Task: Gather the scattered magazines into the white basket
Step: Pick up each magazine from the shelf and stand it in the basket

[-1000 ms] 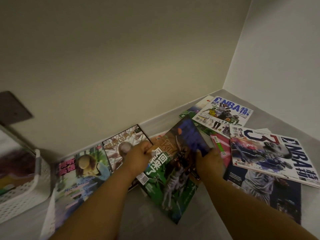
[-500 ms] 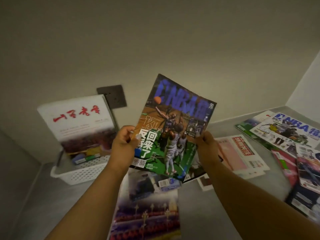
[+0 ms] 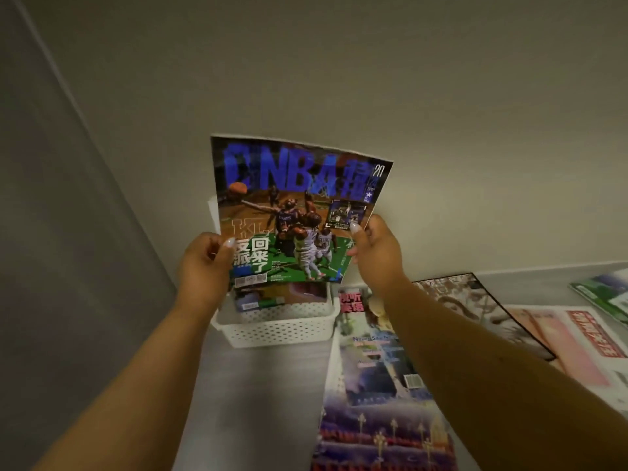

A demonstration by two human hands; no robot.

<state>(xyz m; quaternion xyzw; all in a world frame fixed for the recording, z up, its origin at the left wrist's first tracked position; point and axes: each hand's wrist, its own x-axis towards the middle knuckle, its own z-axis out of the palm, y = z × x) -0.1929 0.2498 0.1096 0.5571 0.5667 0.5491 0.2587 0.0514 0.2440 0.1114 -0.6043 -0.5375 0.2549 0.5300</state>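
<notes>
fingers (image 3: pixel 230 243) of both hands are pinching the nba magazine (image 3: pixel 299 212) upright over the white basket (image 3: pixel 277 329); some already inside, several lying on the tabletop (image 3: pixel 258 402).

Basket contents (image 3: pixel 272 299) behind held magazine (image 3: pixel 295 212)

I count one white perforated plastic basket (image 3: pixel 278 329). One glossy basketball magazine (image 3: pixel 295 212) is upright in my two hands, at least one more sits inside the basket, and four lie flat on the grey surface.
</notes>
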